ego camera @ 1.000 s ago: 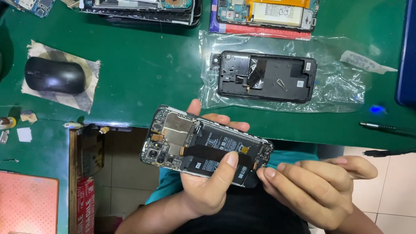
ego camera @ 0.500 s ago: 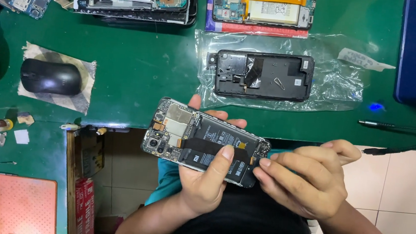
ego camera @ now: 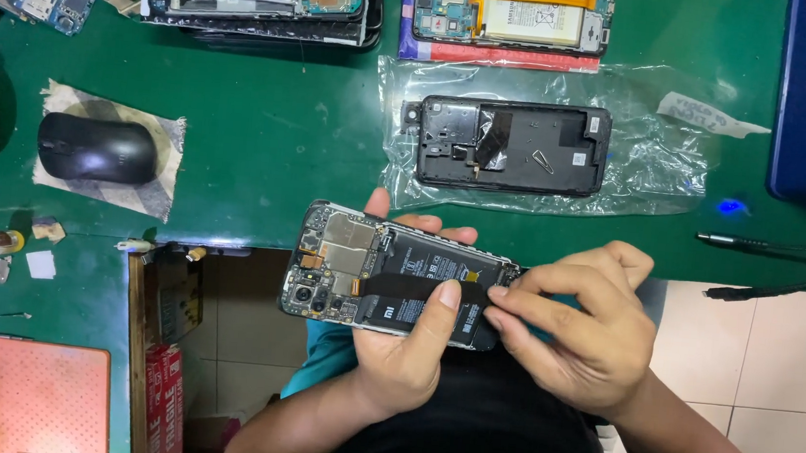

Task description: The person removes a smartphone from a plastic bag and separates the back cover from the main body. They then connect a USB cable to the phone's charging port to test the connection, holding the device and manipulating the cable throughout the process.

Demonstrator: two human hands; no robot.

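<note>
Opened smartphone (ego camera: pixel 396 279) with back cover off, held over the lap just off the near edge of the green desk (ego camera: pixel 264 146), long axis running left-right. Left hand (ego camera: pixel 402 348) cradling it from below, grip closed around it, thumb pressed on the black battery (ego camera: pixel 427 287). Right hand (ego camera: pixel 574 324) right at the phone's right end, fingertips pinched together on that edge. Spare black phone frame (ego camera: pixel 512 146) lying on plastic farther back.
</note>
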